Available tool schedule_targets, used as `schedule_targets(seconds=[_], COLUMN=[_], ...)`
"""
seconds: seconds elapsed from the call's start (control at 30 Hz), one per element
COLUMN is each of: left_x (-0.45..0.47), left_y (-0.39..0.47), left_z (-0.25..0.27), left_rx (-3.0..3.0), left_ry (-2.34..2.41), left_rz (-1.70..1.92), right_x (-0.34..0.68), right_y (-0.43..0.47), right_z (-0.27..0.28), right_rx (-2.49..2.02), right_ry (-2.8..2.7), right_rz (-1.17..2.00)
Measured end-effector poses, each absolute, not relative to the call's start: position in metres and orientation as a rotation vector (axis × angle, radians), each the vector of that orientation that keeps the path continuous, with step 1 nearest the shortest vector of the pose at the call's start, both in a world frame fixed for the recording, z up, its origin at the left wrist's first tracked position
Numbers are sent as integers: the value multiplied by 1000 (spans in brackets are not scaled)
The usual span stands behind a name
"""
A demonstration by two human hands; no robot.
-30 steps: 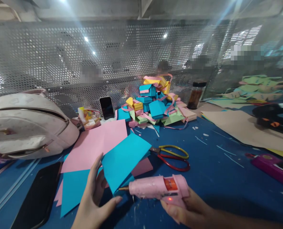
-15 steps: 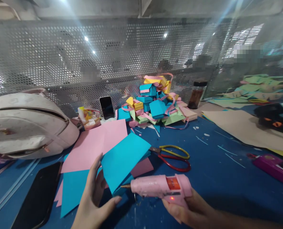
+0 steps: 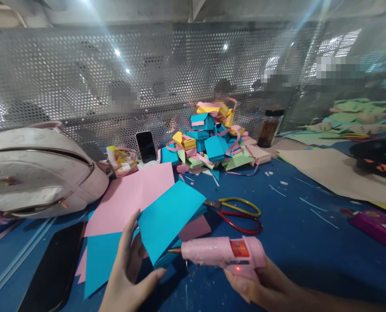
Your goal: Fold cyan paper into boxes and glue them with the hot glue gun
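A folded piece of blue paper (image 3: 171, 219) is held up in my left hand (image 3: 131, 264), its fingers behind the left edge and the thumb near the lower corner. My right hand (image 3: 261, 279) grips a pink glue gun (image 3: 212, 252) by the handle, a small red light glowing on it. The gun's metal nozzle points left, at the paper's lower edge; whether it touches cannot be told. Just behind the folded paper lie scissors (image 3: 235, 212) with one yellow and one red handle. Pink sheets (image 3: 137, 190) and a blue sheet (image 3: 102, 258) lie underneath and to the left.
A pile of small paper boxes (image 3: 215, 147) stands at the back, beside a dark-lidded jar (image 3: 270, 129). On the left are a white bag (image 3: 40, 169) and a black phone (image 3: 51, 266). A purple tool (image 3: 377, 229) and beige sheets (image 3: 339, 173) lie right. Paper scraps dot the blue table (image 3: 277, 208).
The glue gun has shifted slightly to the right, its nozzle drawing back a little along the paper's edge. My left hand and the folded paper stay almost still.
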State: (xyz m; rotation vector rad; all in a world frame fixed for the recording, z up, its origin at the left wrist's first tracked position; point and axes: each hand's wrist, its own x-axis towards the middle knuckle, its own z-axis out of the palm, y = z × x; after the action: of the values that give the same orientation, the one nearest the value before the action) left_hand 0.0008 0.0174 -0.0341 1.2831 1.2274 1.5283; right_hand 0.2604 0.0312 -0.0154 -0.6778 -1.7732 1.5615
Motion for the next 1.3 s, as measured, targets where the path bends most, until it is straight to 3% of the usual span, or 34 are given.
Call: schedule_targets(seconds=[1.3], left_x=[2], left_y=[20], left_z=[-29], left_rx=[1286], left_ry=[1250], left_rz=[1562], right_x=[263], right_y=[31], right_z=[-16], right_rx=[-858], right_ry=[-1696], right_rz=[1504])
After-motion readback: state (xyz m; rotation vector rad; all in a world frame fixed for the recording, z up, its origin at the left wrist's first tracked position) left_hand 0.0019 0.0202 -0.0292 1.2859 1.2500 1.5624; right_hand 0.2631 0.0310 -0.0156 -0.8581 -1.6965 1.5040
